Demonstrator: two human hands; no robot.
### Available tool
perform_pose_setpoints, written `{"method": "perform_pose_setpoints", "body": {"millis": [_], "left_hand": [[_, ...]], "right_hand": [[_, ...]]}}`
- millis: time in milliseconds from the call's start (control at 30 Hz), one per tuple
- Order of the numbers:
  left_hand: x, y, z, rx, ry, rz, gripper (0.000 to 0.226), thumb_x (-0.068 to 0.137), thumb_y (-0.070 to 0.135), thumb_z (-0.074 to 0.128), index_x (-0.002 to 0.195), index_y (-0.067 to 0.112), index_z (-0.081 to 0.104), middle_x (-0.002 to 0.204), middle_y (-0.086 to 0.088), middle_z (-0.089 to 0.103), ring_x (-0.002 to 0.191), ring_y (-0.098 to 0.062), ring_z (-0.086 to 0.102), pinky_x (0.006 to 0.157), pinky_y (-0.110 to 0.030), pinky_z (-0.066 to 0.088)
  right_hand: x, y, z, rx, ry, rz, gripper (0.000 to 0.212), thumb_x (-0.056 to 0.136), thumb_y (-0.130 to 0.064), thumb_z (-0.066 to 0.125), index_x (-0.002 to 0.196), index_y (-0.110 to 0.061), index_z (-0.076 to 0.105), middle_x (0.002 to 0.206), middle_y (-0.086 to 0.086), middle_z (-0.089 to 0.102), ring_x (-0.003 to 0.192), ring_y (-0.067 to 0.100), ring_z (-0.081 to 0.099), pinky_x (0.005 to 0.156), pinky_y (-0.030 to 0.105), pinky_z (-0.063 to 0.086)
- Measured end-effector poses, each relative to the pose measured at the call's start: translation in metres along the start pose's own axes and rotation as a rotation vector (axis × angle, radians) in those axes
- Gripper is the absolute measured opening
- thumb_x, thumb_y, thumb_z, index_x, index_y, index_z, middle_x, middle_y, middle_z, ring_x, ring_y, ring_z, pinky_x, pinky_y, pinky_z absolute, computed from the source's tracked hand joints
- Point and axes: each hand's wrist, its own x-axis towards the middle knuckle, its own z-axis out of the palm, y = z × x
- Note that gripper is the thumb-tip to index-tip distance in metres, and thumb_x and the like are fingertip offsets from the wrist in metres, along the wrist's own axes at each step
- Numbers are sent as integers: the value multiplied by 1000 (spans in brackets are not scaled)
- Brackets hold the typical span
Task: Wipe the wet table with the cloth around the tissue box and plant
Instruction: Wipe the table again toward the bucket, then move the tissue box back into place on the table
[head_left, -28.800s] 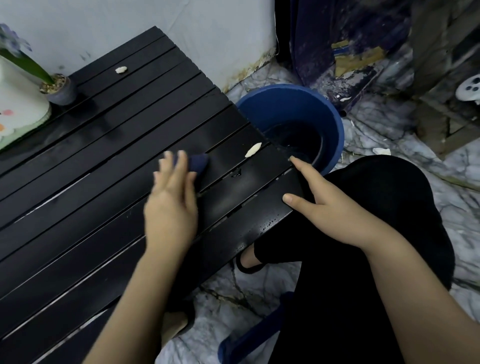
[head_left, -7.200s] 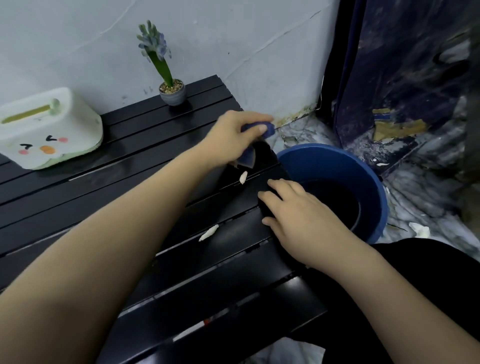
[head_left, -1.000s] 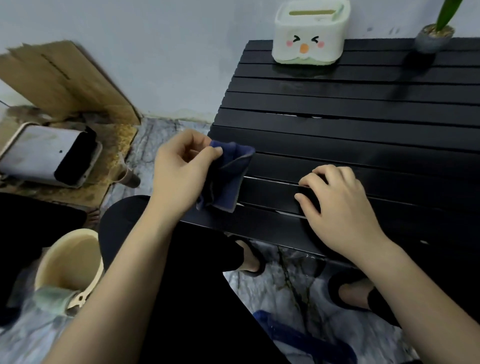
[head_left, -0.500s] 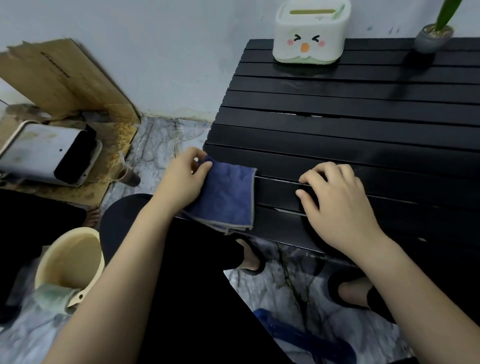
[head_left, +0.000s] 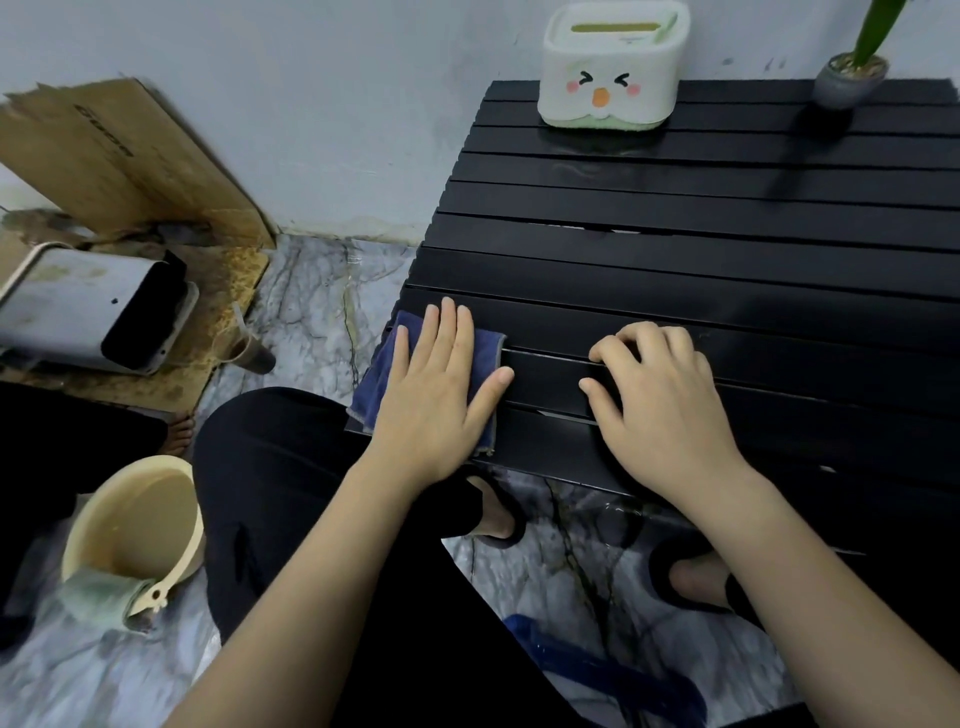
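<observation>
- Head view: the left hand lies flat, fingers straight and spread, pressing the cloth onto the near-left corner of the worktop.
- Half a second ago that hand only pinched the cloth's far edge as it spread it out; a second ago the cloth hung bunched in the fingers above the corner. So the cloth has gone from lifted, to laid out, to pinned under the palm.
- The cloth now lies unfolded, its left part overhanging the worktop's edge, its right hem just beyond the thumb.
- The right hand rests just right of the cloth, not touching it, fingers curled with the tips on the slats, holding nothing; it has barely shifted over the last second and seems to steady the worktop.
- The box stands well beyond the hands at the far edge by the wall; the plant is far right of it, also at the far edge.
- A faint wet sheen shows on the slats in front of the box.
- Judgement: the flat palm means a fresh stroke is about to start from this corner; the slats near the box and plant look yet to be done on this pass.
- A bucket stands on the floor, left of and nearer than the left hand.
</observation>
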Motion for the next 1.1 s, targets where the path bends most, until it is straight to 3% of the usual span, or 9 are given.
{"method": "perform_pose_setpoints", "body": {"millis": [167,267,333,433,567,867,1000,1100], "left_hand": [[1,1,2,36,21,6,81,99,63,16,158,11,-4,167,-5,-8,153,-16,-14,125,-45,-5],[2,4,1,10,20,-12,79,99,62,16,158,11,4,167,-7,-3,154,-20,-10,124,-47,-5],[6,10,-2,-38,103,7,73,100,59,23,157,13,21,166,-8,12,154,-27,5,124,-49,3],[21,27,-10,-130,290,98,52,97,44,46,141,16,52,153,-7,44,141,-30,39,118,-48,26],[68,45,-32,-230,438,206,36,96,35,54,125,17,64,131,-1,63,120,-24,56,101,-43,44],[213,48,-87,-247,482,351,38,99,36,53,135,21,56,137,2,57,126,-21,48,102,-23,34],[281,36,-87,-243,405,302,54,96,47,54,146,27,42,151,0,42,136,-26,39,108,-37,36],[320,27,-80,-338,301,229,79,88,59,60,153,41,20,162,-3,22,148,-25,22,114,-43,30]], "right_hand": [[2,-2,0,-10,12,15,21,92,-32,59,106,-17,61,110,7,57,103,29,49,82,42,44],[5,-4,1,-18,19,22,21,91,-33,59,103,-16,62,107,6,57,99,29,50,79,42,45],[8,-4,0,-3,20,23,21,91,-33,60,103,-16,63,107,6,57,98,29,51,78,42,46],[18,-1,-4,24,24,3,25,90,-33,60,109,-16,62,110,5,58,100,28,52,79,41,46],[53,11,-15,34,46,-19,36,92,-35,58,124,-19,58,120,4,57,109,27,52,87,40,45],[187,77,-41,45,148,67,48,94,-41,52,138,-22,45,135,4,49,120,25,44,96,42,44],[244,106,-33,61,115,114,58,92,-48,53,144,-27,36,140,7,42,122,29,39,99,45,44],[279,121,-23,194,51,169,74,87,-56,58,149,-39,22,155,8,24,139,31,24,110,48,35]]}}
